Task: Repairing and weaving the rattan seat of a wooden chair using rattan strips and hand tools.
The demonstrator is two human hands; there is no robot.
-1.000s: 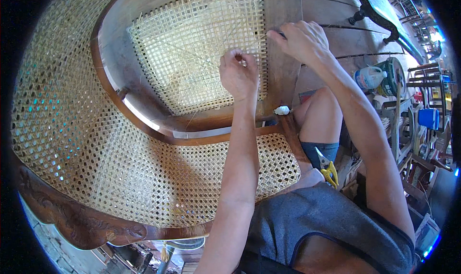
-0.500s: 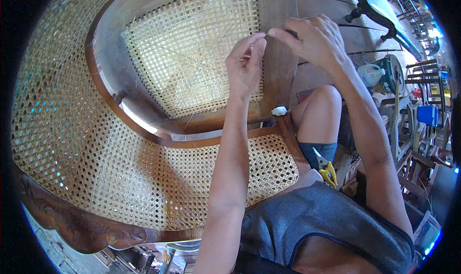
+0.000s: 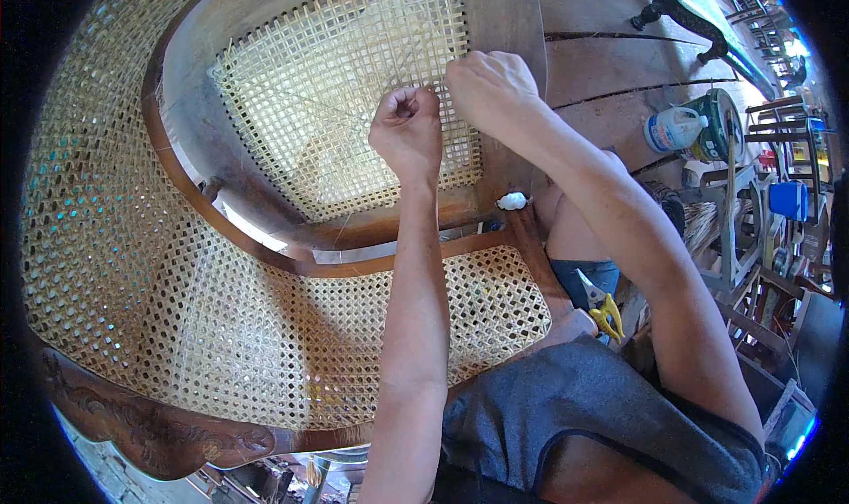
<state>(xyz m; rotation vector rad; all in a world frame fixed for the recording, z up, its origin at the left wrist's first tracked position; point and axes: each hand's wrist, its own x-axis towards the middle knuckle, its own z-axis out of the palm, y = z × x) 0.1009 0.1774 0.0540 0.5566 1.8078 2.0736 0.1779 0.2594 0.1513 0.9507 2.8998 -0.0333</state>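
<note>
A woven cane panel (image 3: 354, 133) is set in the wooden seat frame (image 3: 506, 26) of a chair, its edge strands running through holes along the wood. Over the panel's right half, my left hand (image 3: 407, 133) is closed, with thumb and fingertips pinched together in a ring. Just beyond it to the right, my right hand (image 3: 495, 93) is closed too, knuckles up, near the panel's right edge. Whatever the fingers pinch is too thin or too hidden to name. A finished cane back (image 3: 239, 327) curves around the near and left sides.
Yellow-handled pruning shears (image 3: 605, 314) lie by my right thigh. A white wad (image 3: 513, 202) rests on the frame's corner. Beyond my right arm stand a plastic jug (image 3: 676, 129), a dark bucket (image 3: 723, 124), a blue container (image 3: 787, 201) and wooden furniture parts.
Both hands have moved left and a little nearer. Before, their fingertips met over the right frame rail with a thin strand between them; now the hands are slightly apart. My right leg has shifted.
</note>
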